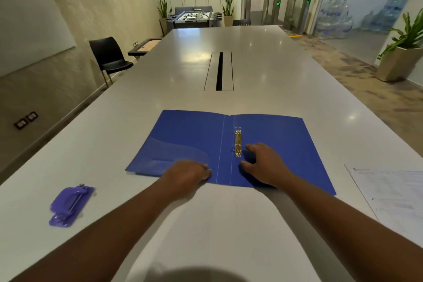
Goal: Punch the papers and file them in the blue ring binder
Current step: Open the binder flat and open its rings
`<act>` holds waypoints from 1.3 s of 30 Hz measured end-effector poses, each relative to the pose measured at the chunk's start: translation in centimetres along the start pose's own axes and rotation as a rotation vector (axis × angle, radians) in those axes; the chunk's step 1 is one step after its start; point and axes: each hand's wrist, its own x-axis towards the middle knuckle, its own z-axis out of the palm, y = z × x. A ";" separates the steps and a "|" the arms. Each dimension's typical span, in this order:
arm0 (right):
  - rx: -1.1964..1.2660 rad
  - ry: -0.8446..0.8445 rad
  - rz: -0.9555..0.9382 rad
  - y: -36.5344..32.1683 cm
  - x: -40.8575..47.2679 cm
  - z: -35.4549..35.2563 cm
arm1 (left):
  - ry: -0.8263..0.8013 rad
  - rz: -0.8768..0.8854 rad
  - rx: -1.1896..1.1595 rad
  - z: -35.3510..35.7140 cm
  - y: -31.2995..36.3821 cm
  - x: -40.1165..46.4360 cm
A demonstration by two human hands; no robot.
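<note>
The blue ring binder (270, 144) lies wide open and flat on the white table (251, 71), its gold ring mechanism (238, 143) in the middle. My left hand (186, 174) rests on the near edge of the left cover, fingers curled at that edge. My right hand (265, 165) lies on the right cover just beside the rings, fingers spread and slightly bent. A purple hole punch (68, 205) sits on the table at the near left. The printed papers (391, 197) lie at the near right.
A cable slot (219, 71) runs along the table's centre beyond the binder. A black chair (109, 57) stands off the table's left side. A potted plant (402, 52) is on the floor to the right.
</note>
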 end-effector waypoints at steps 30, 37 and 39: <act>0.042 0.159 0.036 -3.8 -19.2 4.0 | 0.157 -0.372 -0.489 -1.9 16.8 -8.2; 0.039 0.144 -0.007 -3.3 -19.8 4.1 | 0.199 -0.510 -0.407 -1.0 17.7 -8.0; 0.017 0.132 -0.013 -3.2 -19.4 4.0 | 0.186 -0.530 -0.399 -0.9 17.8 -8.0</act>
